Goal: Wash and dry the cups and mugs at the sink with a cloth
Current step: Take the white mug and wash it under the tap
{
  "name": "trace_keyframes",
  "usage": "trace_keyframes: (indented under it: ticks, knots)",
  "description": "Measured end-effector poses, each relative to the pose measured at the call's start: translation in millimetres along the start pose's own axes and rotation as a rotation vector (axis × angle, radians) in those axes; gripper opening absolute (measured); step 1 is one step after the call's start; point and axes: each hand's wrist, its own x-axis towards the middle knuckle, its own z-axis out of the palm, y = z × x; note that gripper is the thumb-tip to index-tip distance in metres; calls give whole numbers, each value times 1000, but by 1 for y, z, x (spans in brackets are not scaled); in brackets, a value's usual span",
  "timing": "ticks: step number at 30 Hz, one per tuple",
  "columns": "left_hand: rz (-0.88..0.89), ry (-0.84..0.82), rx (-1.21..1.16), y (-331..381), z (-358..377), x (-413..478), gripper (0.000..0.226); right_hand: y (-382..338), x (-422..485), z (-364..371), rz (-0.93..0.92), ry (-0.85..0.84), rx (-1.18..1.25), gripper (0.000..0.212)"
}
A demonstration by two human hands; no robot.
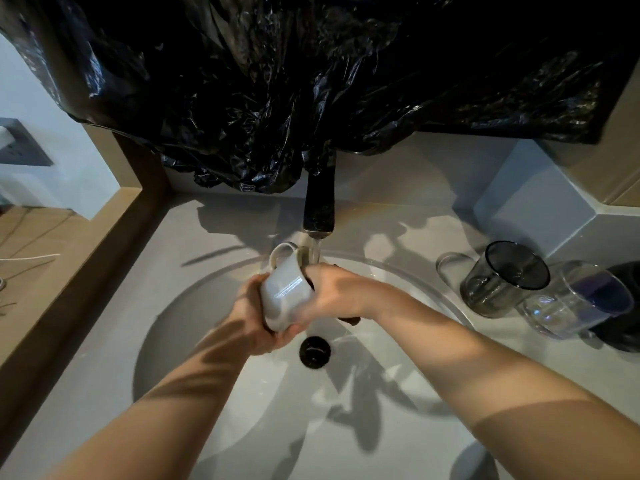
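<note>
The left hand [258,320] gripped a white mug [285,296] from beneath, fingers curled round its base and lower wall. The mug was held tilted over the sink basin [194,306], handle uppermost and mouth turned toward the right hand [336,292]. The right hand was closed on a dark cloth [350,320] and pressed against the mug's mouth; its fingertips were hidden, and only dark edges of the cloth showed below the wrist. A stream of water [315,251] fell from the black faucet [319,202] just beside the mug's rim. The black drain [314,351] lay in the basin just below the hands. On the pale worktop [104,358] to the right stood a smoked glass tumbler [502,282], with a clear glass tumbler [571,303] just beside it and a black object [623,327] at the frame edge. A crumpled black plastic sheet [311,81] hung over the wall behind the faucet.
</note>
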Motion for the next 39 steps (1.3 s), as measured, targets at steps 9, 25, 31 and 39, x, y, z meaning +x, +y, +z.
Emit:
trace_keyframes:
  ticks: [9,25,31,39]
  knots:
    - [54,41,182,3,-3,-4,35,12,-12,2,-66,-134,-499,44]
    - [301,100,265,-2,9,-10,25,22,-10,17,149,-103,0,23]
    - [504,195,393,-5,23,-10,35,28,-2,25,267,169,905,48]
    - [764,-131,764,-11,20,-8,31,33,-6,23,457,456,1306,35]
